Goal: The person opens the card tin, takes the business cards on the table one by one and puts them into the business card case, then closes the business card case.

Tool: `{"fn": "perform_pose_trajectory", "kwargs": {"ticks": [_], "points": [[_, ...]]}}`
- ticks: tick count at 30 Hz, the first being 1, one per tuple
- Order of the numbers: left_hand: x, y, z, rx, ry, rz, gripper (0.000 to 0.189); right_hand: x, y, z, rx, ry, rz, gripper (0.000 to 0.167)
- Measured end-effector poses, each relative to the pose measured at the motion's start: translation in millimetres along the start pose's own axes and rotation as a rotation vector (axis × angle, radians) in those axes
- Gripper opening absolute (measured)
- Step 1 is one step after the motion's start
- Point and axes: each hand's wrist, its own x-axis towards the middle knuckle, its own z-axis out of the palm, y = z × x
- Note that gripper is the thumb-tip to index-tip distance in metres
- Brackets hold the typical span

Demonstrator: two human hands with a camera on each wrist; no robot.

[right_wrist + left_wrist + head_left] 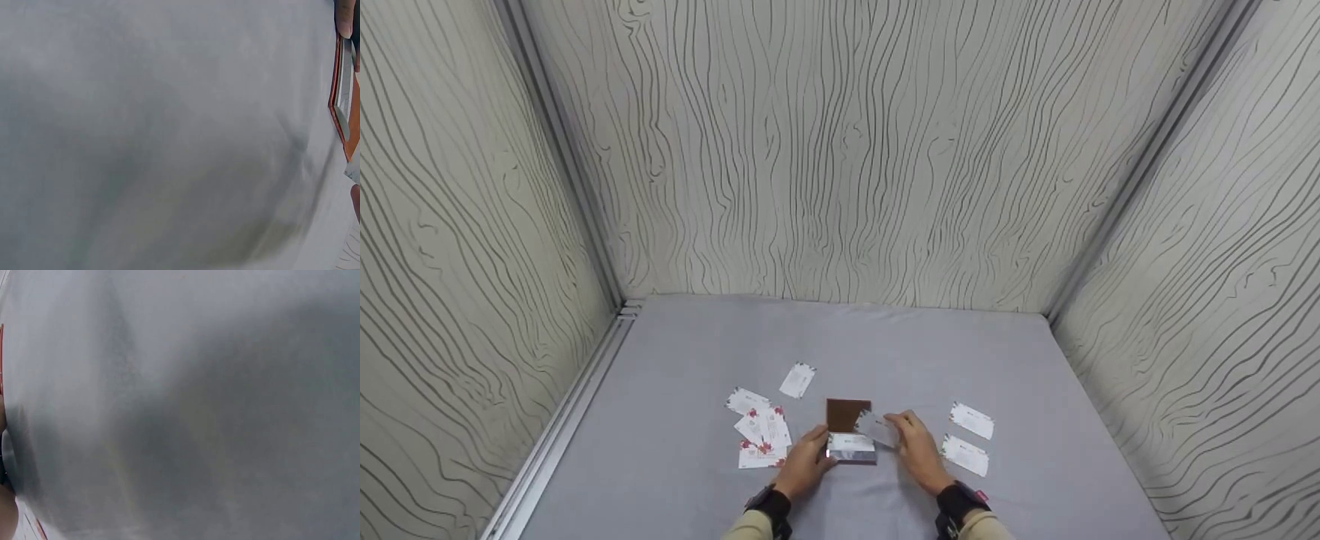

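Observation:
A brown card case [847, 414] lies unfolded on the table in front of me, its silver inner side nearer. White cards [851, 440] show in that near half. My left hand [804, 463] holds the case by its left edge, thumb at the near corner. With its fingertips my right hand [919, 451] pinches a white card [876, 428], tilted above the case's right side. In the right wrist view only the case's reddish edge [336, 73], a corner of that card [354, 169] and some fingers show. A sliver of the case edge [1, 365] appears in the left wrist view.
Left of the case lies a loose pile of white cards with red flowers [774, 427], a leaf-patterned card [748, 400] at its far side. Another single card [797, 380] lies farther back. Two cards [971, 420] [965, 455] lie at right. Patterned walls enclose the grey cloth-covered table [697, 337].

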Motion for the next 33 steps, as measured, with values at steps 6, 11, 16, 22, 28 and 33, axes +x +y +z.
{"fn": "perform_pose_trajectory", "kwargs": {"ticks": [6, 11, 16, 22, 28, 33], "points": [[-0.4, -0.4, 0.1, -0.002, -0.006, -0.01, 0.049, 4.3, -9, 5, 0.054, -0.064, 0.044, 0.056], [-0.6, 1.3, -1.9, -0.02, 0.005, -0.007, 0.049, 7.9, -15, 12, 0.069, -0.057, 0.041, 0.054], [-0.6, 1.5, -1.5, -0.012, 0.01, -0.003, 0.048, 10.0, -19, 18, 0.067, -0.055, 0.018, 0.054], [0.0, 0.4, 0.6, -0.012, -0.007, -0.026, 0.05, 10.0, -22, 20, 0.082, -0.092, 0.032, 0.048], [-0.5, 0.8, 0.0, -0.004, -0.003, -0.021, 0.049, 8.9, -21, 23, 0.057, -0.095, 0.017, 0.039], [-0.9, 0.1, -0.4, 0.009, 0.004, -0.012, 0.048, 9.1, -20, 26, 0.04, -0.084, -0.04, 0.04]]}}
